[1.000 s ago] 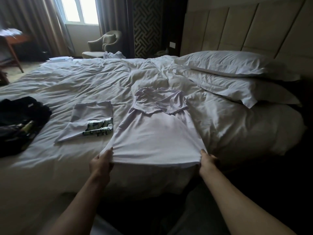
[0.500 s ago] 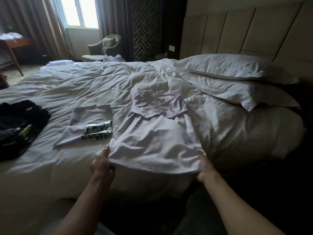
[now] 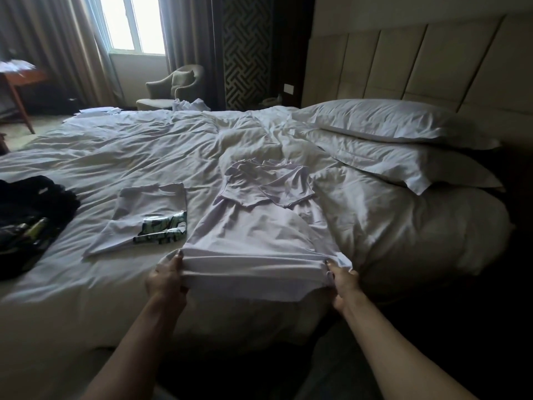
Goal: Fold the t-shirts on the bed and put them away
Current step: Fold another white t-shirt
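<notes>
- Your left hand (image 3: 167, 280) grips the near-left corner of the pale lilac t-shirt (image 3: 253, 235), fingers curled round the hem.
- Your right hand (image 3: 343, 280) grips the near-right corner the same way, so the hem is bunched and lifted between both hands, with a flap of it hanging toward you.
- The rest of that t-shirt lies flat on the bed (image 3: 121, 157), its sleeves folded in over the chest at the far end.
- Just to its left lies a folded white t-shirt (image 3: 144, 215) with a green and black print, close to the lilac one.
- A dark pile of clothing (image 3: 26, 217) sits at the bed's left edge.
- Two pillows (image 3: 389, 140) are stacked at the right by the headboard.
</notes>
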